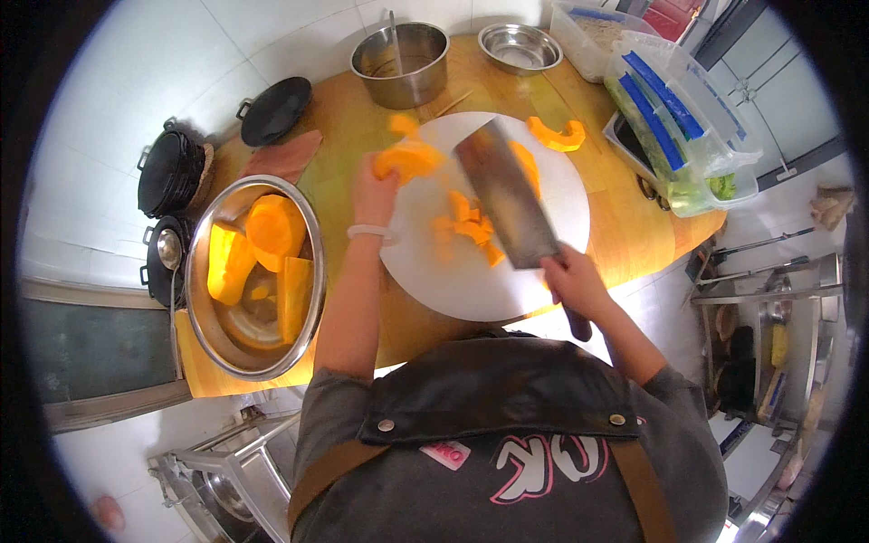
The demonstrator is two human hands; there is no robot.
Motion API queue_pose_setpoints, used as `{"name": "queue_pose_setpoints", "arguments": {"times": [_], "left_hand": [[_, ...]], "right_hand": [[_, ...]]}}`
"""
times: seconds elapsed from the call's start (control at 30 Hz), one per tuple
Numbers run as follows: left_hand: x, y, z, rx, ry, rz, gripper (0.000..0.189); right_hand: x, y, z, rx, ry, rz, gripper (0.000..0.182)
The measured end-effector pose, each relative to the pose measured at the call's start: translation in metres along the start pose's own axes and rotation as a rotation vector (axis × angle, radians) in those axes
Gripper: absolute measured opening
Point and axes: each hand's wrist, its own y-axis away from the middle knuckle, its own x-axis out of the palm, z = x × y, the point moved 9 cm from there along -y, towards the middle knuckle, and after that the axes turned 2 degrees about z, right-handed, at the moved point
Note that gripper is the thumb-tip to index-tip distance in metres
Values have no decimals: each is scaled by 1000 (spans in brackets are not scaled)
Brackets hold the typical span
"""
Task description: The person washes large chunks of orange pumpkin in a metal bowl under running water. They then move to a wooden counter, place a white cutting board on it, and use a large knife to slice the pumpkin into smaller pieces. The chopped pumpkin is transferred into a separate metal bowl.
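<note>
In my right hand point(576, 282) is a cleaver point(506, 197), gripped by its dark handle, its broad blade slanting over the round white cutting board point(434, 292). My left hand point(377, 190), with a pale bracelet at the wrist, holds orange pumpkin pieces point(411, 160) at the board's left edge; motion blurs them. Cut pumpkin chunks point(474, 227) lie mid-board, left of the blade. Partly hidden behind the cleaver is another pumpkin piece point(525, 166). A curved pumpkin slice point(557, 136) sits at the board's upper right edge.
To the left, a steel basin point(313, 271) holds large peeled pumpkin pieces point(275, 231). Black pans point(170, 173) stack against the wall. A steel pot point(400, 85) and a shallow steel bowl point(520, 49) stand at the back. Plastic bins point(686, 129) occupy the right side.
</note>
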Motion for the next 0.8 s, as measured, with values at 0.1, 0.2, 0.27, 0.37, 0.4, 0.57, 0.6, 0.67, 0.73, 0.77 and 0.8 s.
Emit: {"name": "queue_pose_setpoints", "arguments": {"times": [0.1,0.2,0.27,0.37,0.4,0.57,0.6,0.67,0.73,0.77,0.8], "left_hand": [[-22,0,17,-338,136,11,23],[-28,1,62,-369,5,-34,24],[-31,12,80,-448,136,-83,25],[-26,38,65,-456,137,-73,27],[-22,46,52,-311,27,-68,26],[52,102,3,-86,-311,284,41],[58,112,-10,-119,-377,375,49],[52,123,-25,-142,-421,320,53],[42,135,-41,-147,-416,355,54],[39,140,-44,-149,-416,373,54],[36,147,-39,-176,-413,362,54]], "right_hand": [[48,-10,-12,46,94,235,20],[83,-13,-12,-22,170,454,22],[93,-20,-24,-13,331,559,22],[63,-41,-36,97,203,411,21],[47,-49,-37,98,154,332,21],[7,-58,-21,82,30,89,22],[4,-54,-7,48,83,45,23],[4,-48,28,-22,192,-42,25],[10,-50,56,-163,296,-122,26],[15,-51,71,-234,344,-161,27],[24,-52,86,-201,439,-145,29]]}}
